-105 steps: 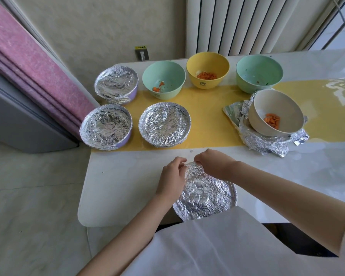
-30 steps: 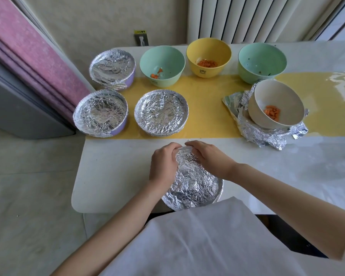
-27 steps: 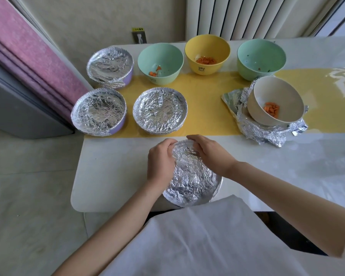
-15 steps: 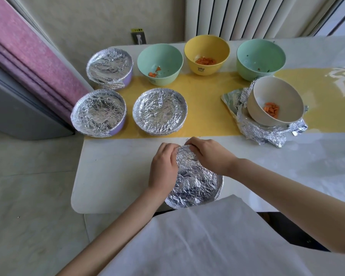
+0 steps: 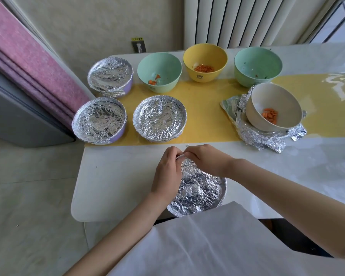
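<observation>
A foil-covered bowl (image 5: 199, 193) sits at the near edge of the white table (image 5: 112, 176), in front of my body. My left hand (image 5: 166, 173) wraps the bowl's left rim, fingers curled over the foil. My right hand (image 5: 204, 159) pinches the foil at the far rim, its fingertips meeting those of the left hand. The bowl under the foil is hidden, and so is most of its far rim behind my hands.
Three foil-covered bowls (image 5: 159, 118) (image 5: 100, 120) (image 5: 110, 76) stand at the left on a yellow runner (image 5: 205, 108). Behind are two green bowls (image 5: 159, 71) (image 5: 257, 65) and a yellow bowl (image 5: 205, 61) with carrot bits. A cream bowl (image 5: 273, 106) tilts on crumpled foil (image 5: 263, 138) at right.
Both hands have worked along the foil at the bowl's far rim, moving closer together until their fingertips meet. The bowl stays in place; the camera view has shifted slightly.
</observation>
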### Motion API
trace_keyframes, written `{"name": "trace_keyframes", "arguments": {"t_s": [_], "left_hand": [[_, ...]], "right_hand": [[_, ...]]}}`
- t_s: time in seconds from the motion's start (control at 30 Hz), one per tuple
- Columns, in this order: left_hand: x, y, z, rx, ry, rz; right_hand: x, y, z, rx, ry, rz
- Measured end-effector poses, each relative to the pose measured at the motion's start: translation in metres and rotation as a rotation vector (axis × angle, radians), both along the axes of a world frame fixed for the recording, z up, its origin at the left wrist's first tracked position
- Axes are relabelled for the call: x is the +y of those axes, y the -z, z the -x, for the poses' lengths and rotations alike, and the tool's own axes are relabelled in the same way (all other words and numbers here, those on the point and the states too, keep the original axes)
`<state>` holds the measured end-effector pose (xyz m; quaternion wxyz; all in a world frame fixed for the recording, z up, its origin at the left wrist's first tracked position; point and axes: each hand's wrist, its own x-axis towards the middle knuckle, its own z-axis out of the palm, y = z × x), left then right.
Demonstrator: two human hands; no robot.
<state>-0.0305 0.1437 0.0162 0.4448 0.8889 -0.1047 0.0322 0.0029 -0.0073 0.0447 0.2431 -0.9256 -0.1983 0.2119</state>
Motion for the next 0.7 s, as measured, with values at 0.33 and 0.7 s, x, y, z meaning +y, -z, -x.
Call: {"name": "trace_keyframes", "arguments": {"t_s": [0.33,0.7], "left_hand": [[0.007,0.003,-0.002,0.036,-0.031,0.024],[0.006,0.004,0.000,0.036,-0.045,0.026]], "right_hand": [[0.003,0.003,0.005,-0.061,0.007,-0.079],[0.001,0.004,0.010,-0.096,0.070,-0.066]]}}
